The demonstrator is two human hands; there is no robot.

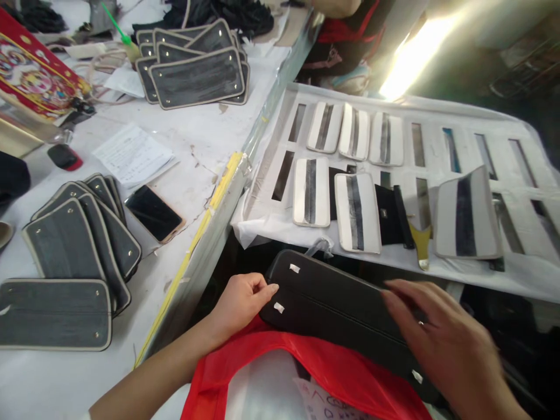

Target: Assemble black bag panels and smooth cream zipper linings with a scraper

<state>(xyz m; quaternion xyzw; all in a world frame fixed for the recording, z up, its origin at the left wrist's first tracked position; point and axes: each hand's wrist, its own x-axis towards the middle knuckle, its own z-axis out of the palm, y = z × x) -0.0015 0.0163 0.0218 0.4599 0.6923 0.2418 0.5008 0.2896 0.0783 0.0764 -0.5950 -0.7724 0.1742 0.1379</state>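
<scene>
A long black bag base panel point(332, 306) with rounded corners and a lengthwise seam is tilted in front of me. Small whitish pieces point(294, 268) sit near its corners. My left hand point(245, 300) pinches its left end, thumb on top. At its far right edge, my right hand point(446, 332) has thumb and fingertips close together on the rim; it is slightly blurred. Below the panel, a red strap-like edge point(301, 344) surrounds whitish material with handwritten marks.
Grey-black panels with pale edges lie in piles on the left table point(65, 233) and farther back point(196, 79). A phone point(154, 213) and papers point(133, 153) lie there too. On the right, a white slotted rack point(271, 146) bears pale panels point(359, 213) and a yellow-handled tool point(421, 242).
</scene>
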